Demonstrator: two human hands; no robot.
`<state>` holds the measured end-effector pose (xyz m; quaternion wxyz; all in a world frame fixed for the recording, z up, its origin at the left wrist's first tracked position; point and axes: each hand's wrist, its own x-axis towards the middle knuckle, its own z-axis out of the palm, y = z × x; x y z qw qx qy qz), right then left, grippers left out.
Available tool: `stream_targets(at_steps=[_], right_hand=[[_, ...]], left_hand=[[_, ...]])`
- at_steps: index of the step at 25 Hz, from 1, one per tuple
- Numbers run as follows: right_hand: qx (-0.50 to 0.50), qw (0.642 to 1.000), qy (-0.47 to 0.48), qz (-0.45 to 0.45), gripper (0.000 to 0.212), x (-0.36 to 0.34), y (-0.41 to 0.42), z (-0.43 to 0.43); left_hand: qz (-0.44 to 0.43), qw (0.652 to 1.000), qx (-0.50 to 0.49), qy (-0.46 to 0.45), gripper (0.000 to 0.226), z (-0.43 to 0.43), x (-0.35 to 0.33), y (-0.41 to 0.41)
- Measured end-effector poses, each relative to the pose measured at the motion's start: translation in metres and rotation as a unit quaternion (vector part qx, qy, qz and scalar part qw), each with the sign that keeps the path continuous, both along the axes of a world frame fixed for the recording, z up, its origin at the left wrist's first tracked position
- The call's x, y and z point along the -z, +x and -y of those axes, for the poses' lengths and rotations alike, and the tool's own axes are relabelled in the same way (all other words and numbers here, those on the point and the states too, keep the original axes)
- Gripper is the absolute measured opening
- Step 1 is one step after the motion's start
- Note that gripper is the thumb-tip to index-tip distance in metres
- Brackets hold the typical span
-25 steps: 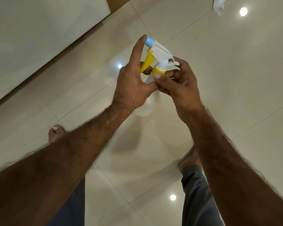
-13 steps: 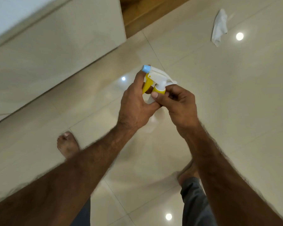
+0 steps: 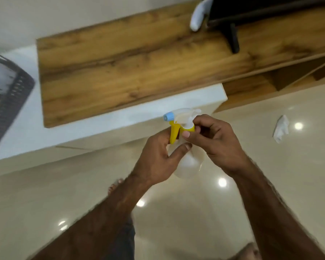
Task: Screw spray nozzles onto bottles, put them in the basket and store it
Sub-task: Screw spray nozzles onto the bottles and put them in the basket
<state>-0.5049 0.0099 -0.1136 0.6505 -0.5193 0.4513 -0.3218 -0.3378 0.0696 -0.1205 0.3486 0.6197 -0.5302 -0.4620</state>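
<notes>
Holding the clear bottle (image 3: 189, 164) up in mid-air with the left hand (image 3: 158, 158), curled round its upper part with the thumb laid across the front. Pinching the yellow collar (image 3: 189, 129) under the spray nozzle (image 3: 184, 114) with the right hand (image 3: 216, 145), thumb and fingertips closed on it. Looks like mid-screw; cannot tell how far onto the thread. Risks from here: cross-threading if twisted while tilted off the neck, or seating loose and leaking later. Also slipping, with smooth plastic gripped high over the hard glossy floor (image 3: 176, 212) and nothing under it. Further out, at the left edge on the white counter (image 3: 101, 121): the dark woven basket (image 3: 13, 94), blurred, well apart from both hands. Off right on the tiles, a crumpled white cloth (image 3: 280, 129). Farthest, a wooden top (image 3: 129, 62).
</notes>
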Motion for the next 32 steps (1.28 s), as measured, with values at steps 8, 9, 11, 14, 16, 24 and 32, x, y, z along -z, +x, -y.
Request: stream_targets(at_steps=[8,9,11,14,16,24,32], right_hand=[[-0.158,0.958,-0.198,-0.132,0.042,-0.083,0.178,0.042],[-0.185,0.946,-0.218,-0.152,0.048,-0.087,0.203,0.043],[-0.233,0.921,-0.253,-0.183,0.065,-0.093,0.258,0.038],[-0.269,0.887,-0.306,-0.219,0.080,-0.092,0.342,0.022],[-0.285,0.861,-0.348,-0.236,0.081,-0.088,0.398,0.010],[-0.348,0.849,-0.334,-0.217,0.079,-0.054,0.542,-0.043],[-0.338,0.826,-0.323,-0.316,0.068,0.000,0.595,-0.054]], left_hand=[[0.050,0.960,-0.271,-0.057,0.030,0.008,-0.094,0.174],[0.065,0.945,-0.313,-0.065,0.034,0.004,-0.100,0.199],[0.111,0.914,-0.381,-0.079,0.041,-0.007,-0.114,0.243],[0.186,0.877,-0.437,-0.078,0.040,-0.024,-0.129,0.298],[0.224,0.847,-0.477,-0.065,0.040,-0.037,-0.130,0.334],[0.264,0.788,-0.556,-0.003,0.044,-0.086,-0.087,0.449],[0.261,0.801,-0.532,0.080,0.035,-0.090,-0.017,0.502]])
